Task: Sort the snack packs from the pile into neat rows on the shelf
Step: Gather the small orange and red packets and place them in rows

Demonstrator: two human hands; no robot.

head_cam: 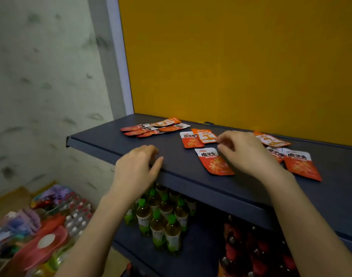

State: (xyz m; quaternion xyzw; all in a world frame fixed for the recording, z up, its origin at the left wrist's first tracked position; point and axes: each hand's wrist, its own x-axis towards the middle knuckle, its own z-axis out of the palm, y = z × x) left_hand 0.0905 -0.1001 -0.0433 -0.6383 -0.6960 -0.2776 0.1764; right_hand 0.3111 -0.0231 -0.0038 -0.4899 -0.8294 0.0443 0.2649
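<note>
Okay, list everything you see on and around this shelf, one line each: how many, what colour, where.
Loose orange-red and white foil snack packs: six visible, middle and right of top shelf.
Overlapped cluster of the same packs: several, back left of shelf.
Dark blue metal shelf: one, under the packs.
Orange-yellow back panel: one, behind shelf.
Green-capped amber drink bottles: about a dozen, lower shelf.
Dark red drink bottles: several, lower right.
Mixed wrapped goods: pile, multicoloured, floor left.
Left hand: on shelf's front edge, holding nothing.
Right hand: over loose packs, grip unclear.
</note>
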